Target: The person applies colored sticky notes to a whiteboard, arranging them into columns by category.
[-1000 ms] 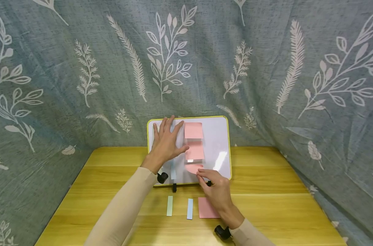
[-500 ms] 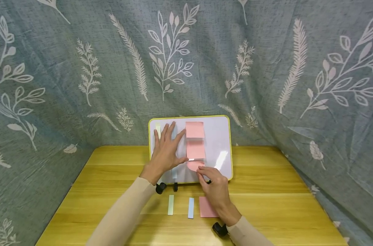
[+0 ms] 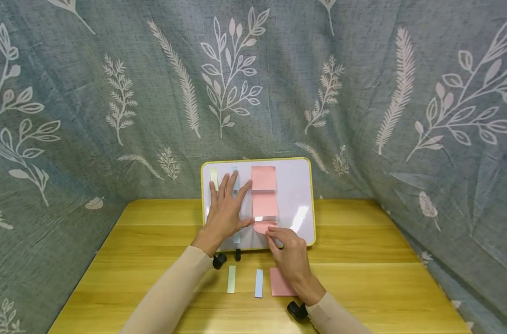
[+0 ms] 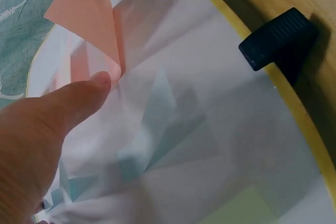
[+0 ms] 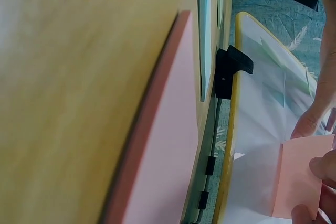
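Note:
A whiteboard [image 3: 293, 185] with a yellow rim stands tilted on the table. My right hand [image 3: 293, 255] pinches the lower edge of a pink sticky note [image 3: 261, 227], which bends away from the board's lower middle. With fingers spread, my left hand [image 3: 224, 215] lies over the board's left half; its thumb [image 4: 92, 90] touches the upper corner of that note in the left wrist view. Above it, two more pink sticky notes [image 3: 263, 178] are stuck in a column. Green [image 3: 213, 178] and blue strips [image 3: 235, 170] are on the board at left, partly covered by my left hand.
In front of the board lie a green strip pad [image 3: 231, 279], a blue strip pad [image 3: 258, 283] and a pink sticky note pad [image 3: 280, 282], partly under my right wrist. A black support clip [image 4: 278, 35] grips the board's lower rim. A patterned curtain [image 3: 253, 93] hangs behind.
My left hand has slid down the board, its thumb coming to the lowest note's upper edge. The strips' tops are uncovered. My right hand keeps pinching the note, nearly still.

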{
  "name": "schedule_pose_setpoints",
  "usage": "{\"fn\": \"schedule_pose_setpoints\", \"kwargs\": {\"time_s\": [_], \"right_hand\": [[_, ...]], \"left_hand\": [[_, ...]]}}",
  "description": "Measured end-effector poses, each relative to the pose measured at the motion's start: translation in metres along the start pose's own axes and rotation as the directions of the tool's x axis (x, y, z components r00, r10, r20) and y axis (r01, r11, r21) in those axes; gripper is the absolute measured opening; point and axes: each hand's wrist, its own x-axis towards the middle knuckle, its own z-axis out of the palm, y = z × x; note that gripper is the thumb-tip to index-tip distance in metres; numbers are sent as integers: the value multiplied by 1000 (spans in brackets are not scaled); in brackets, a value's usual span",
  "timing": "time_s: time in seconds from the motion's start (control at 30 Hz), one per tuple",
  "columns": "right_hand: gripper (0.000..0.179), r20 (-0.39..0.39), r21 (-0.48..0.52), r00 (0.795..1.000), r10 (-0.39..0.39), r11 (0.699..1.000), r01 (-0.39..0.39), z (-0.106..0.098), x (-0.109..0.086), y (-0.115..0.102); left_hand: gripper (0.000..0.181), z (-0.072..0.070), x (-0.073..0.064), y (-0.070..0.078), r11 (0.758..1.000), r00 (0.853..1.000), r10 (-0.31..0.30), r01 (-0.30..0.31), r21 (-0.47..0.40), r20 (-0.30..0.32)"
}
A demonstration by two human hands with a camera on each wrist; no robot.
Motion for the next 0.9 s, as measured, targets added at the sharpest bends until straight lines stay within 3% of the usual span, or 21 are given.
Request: {"fn": "schedule_pose_setpoints", "kwargs": {"time_s": [0.43, 0.6, 0.9], "right_hand": [[18, 38, -20, 999, 39, 999, -38, -1, 0, -4], [17, 63, -9, 997, 45, 999, -45, -2, 0, -5], [16, 123, -36, 990, 65, 997, -61, -2, -1, -1]], "left_hand": [[125, 8, -4, 2, 1000, 1000, -18, 18, -14, -7], [123, 10, -6, 3, 1000, 999, -7, 7, -9, -44], [106, 13, -13, 5, 999, 999, -2, 0, -37, -41]]}}
